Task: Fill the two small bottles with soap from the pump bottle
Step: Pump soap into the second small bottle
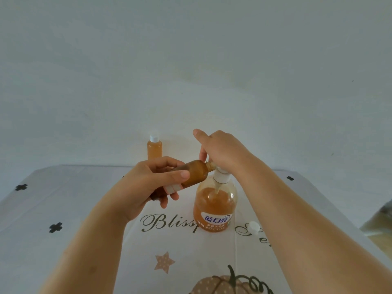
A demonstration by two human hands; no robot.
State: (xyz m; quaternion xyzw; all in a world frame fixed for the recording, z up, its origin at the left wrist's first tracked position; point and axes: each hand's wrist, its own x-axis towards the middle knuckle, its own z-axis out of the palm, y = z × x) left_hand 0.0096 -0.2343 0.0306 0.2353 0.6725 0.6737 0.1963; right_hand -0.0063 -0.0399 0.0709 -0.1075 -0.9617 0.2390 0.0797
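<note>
My left hand (152,181) grips a small brown bottle (196,172) tilted on its side, its open neck held at the spout of the pump bottle (215,206). The pump bottle stands on the table, clear, about half full of orange soap, with a blue label. My right hand (220,151) rests on top of the white pump head, fingers bent down over it. A second small bottle (154,148), full of orange soap and closed with a white cap, stands upright at the table's far edge.
A loose white cap (253,227) lies on the tablecloth (84,209) right of the pump bottle. The cloth is white with black flowers, script lettering, a star and a pumpkin print. A plain wall stands behind; a blurred object (379,219) sits at the right edge.
</note>
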